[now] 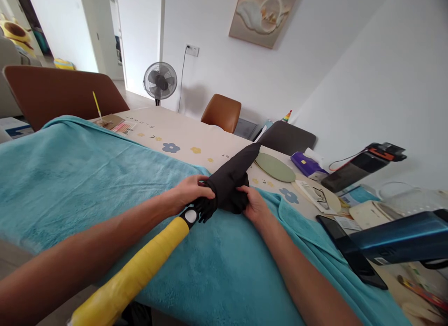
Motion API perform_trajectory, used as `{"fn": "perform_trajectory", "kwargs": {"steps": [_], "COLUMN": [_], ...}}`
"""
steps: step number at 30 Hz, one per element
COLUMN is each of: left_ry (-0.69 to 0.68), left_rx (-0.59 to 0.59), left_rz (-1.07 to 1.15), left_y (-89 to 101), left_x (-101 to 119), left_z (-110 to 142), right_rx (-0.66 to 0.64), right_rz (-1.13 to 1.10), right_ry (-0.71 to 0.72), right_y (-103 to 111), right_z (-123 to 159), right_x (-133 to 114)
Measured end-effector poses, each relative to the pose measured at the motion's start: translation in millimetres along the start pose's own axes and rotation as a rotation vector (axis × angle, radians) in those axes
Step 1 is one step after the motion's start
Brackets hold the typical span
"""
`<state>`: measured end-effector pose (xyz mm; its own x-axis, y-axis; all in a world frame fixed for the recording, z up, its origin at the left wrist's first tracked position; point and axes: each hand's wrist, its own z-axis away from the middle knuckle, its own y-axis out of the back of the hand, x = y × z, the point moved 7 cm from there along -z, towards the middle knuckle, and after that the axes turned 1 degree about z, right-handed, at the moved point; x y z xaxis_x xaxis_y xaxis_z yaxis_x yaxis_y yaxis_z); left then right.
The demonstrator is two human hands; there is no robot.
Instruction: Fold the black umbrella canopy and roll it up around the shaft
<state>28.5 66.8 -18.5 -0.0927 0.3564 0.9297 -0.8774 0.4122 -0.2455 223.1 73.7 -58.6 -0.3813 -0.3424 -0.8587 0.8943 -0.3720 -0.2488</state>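
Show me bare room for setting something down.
The teal towel lies bare beyond the left forearm; so does the patterned tablecloth between towel and orange-brown chair. Crowded: the right end, with blue bottle, glasses, black device.

Left hand (193, 191) closed at the grip's near end, right hand (255, 203) pinched beyond it, forearms (both bare) angled inward.

1. The left hand (194, 191) grips the black folded umbrella (233, 176) near its yellow-wrapped handle (140, 265).
2. The right hand (255, 204) holds the umbrella's bunched canopy fabric (235, 201).
3. A teal blanket (217, 265) partly covers the table (178, 134) beneath.
4. A green placemat (276, 167) lies near a purple tissue box (307, 164).
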Motion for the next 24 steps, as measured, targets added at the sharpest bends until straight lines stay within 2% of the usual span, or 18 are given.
{"fn": "perform_trajectory", "kwargs": {"steps": [2, 4, 7, 10, 13, 17, 20, 24], "left_ry": [0.182, 0.297, 0.245, 0.197, 0.226, 0.274, 0.298, 0.288], "left_rx": [-0.077, -0.130, -0.228, -0.291, -0.253, -0.206, -0.168, -0.050], "left_rz": [0.194, 0.351, 0.446, 0.360, 0.299, 0.308, 0.293, 0.461], "left_y": [-4.0, -7.4, -13.5, -19.8, -20.6, -19.6, -19.9, -15.9], "left_x": [-6.2, -9.0, -4.6, -6.9, -13.9, -20.6, -24.9, -21.7], "left_z": [-0.5, 1.2, 2.8, 4.2, 2.4, -0.4, 1.4, 4.8], "right_rx": [0.048, 0.087, 0.096, 0.077, 0.045, 0.014, -0.072, -0.166], "right_rz": [-0.074, -0.141, -0.193, -0.193, -0.152, -0.154, -0.178, -0.209], "right_ry": [0.026, 0.057, 0.135, 0.264, 0.374, 0.432, 0.533, 0.685], "right_y": [2.9, 5.1, 7.6, 12.3, 16.1, 17.0, 11.5, 8.8], "right_z": [0.5, 2.4, 6.0, 8.9, 10.7, 14.2, 23.7, 39.8], "right_x": [-4.0, -11.9, -30.0, -50.0, -63.8, -73.8, -87.8, -108.5]}}
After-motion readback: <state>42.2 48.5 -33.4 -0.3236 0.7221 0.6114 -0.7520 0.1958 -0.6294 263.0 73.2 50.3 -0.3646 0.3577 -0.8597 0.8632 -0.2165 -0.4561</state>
